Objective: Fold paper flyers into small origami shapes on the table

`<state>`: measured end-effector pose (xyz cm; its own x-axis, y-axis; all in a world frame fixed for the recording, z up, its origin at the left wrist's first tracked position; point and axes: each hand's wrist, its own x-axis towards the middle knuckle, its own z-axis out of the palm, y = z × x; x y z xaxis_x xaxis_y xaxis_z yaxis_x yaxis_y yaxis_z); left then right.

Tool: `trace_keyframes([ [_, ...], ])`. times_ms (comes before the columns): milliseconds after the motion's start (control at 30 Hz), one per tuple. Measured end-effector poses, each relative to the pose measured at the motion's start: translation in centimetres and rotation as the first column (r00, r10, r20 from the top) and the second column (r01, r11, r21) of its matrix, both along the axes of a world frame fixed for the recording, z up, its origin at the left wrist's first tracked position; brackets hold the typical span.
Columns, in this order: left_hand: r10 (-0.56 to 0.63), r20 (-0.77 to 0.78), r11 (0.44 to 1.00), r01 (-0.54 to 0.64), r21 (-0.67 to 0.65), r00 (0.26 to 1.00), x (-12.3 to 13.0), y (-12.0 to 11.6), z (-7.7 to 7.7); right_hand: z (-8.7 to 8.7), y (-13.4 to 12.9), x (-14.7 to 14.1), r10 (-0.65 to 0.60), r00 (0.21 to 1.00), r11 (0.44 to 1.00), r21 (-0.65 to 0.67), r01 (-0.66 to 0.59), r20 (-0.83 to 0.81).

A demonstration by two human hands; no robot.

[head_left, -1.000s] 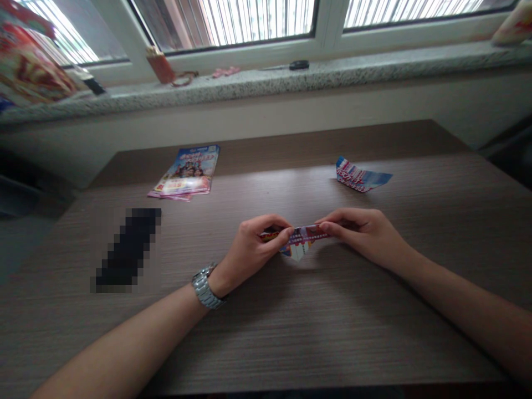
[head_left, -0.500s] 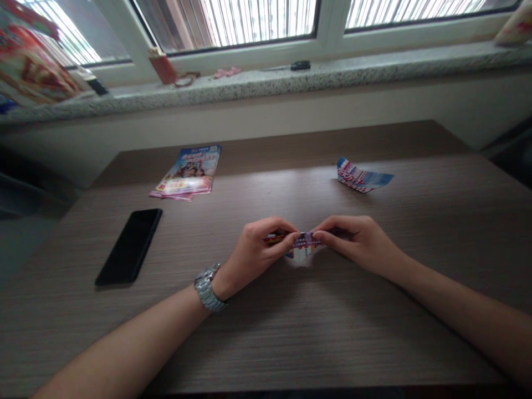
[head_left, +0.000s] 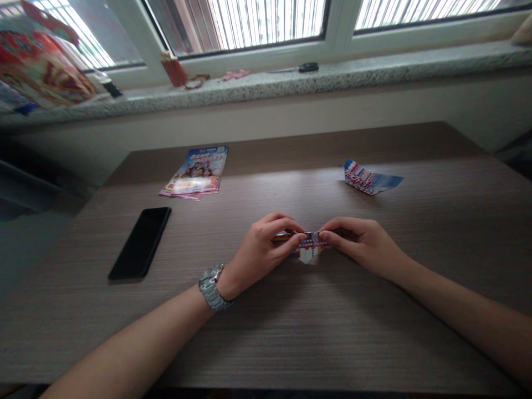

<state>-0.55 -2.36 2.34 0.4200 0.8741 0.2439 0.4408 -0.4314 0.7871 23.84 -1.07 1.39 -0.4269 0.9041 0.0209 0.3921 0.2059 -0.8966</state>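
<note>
Between my hands is a small folded piece of printed paper (head_left: 308,252), coloured purple, white and orange, held just over the wooden table (head_left: 266,332). My left hand (head_left: 268,244), with a metal watch (head_left: 215,286) on the wrist, pinches its left part between thumb and fingers. At the right part, my right hand (head_left: 359,241) pinches it the same way. The fingers cover both ends of the paper, and its point hangs toward me. Beyond my right hand lies a creased blue and red printed sheet (head_left: 369,180).
A stack of printed leaflets (head_left: 197,172) lies at the back left, with a black phone (head_left: 141,243) nearer me. On the stone windowsill (head_left: 257,86) are a red packet (head_left: 45,66), a reddish-brown case (head_left: 174,71), a pink item (head_left: 236,75) and a black-handled tool (head_left: 307,67).
The whole view has shifted slightly, so things appear a little farther right. Both hands keep their pinch on the folded paper, with only slight finger movement.
</note>
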Motion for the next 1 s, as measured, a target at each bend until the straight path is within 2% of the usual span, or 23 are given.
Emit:
trace_keyframes([
  [167, 0.078, -0.132, 0.993, -0.065, 0.101, 0.988, -1.4, -0.2, 0.8, 0.0, 0.0, -0.3, -0.043, 0.999, 0.996, -0.076, 0.041, -0.015],
  [267, 0.156, -0.28, 0.979, -0.112, 0.168, 0.947, -2.7, -0.3, 1.2, 0.0, -0.1, -0.5, -0.055, 0.998, 0.997, -0.049, 0.056, 0.017],
  [433, 0.32, -0.45, 0.936, -0.205, 0.286, 0.834, -6.1, -1.2, 1.4, 0.0, -0.3, -0.7, -0.081, 0.995, 0.996, -0.02, 0.082, 0.064],
  [633, 0.512, -0.552, 0.856, -0.343, 0.386, 0.658, -11.4, -2.7, 1.1, 0.0, -0.4, -0.9, -0.109, 0.988, 0.994, -0.002, 0.11, 0.112],
  [867, 0.6, -0.631, 0.799, -0.415, 0.436, 0.491, -15.7, -3.7, 0.4, 0.0, -0.4, -1.0, -0.144, 0.976, 0.989, 0.0, 0.146, 0.161],
  [1000, 0.597, -0.659, 0.795, -0.451, 0.406, 0.458, -16.4, -4.1, 0.2, 0.2, -0.5, -1.2, -0.145, 0.972, 0.989, 0.027, 0.142, 0.185],
])
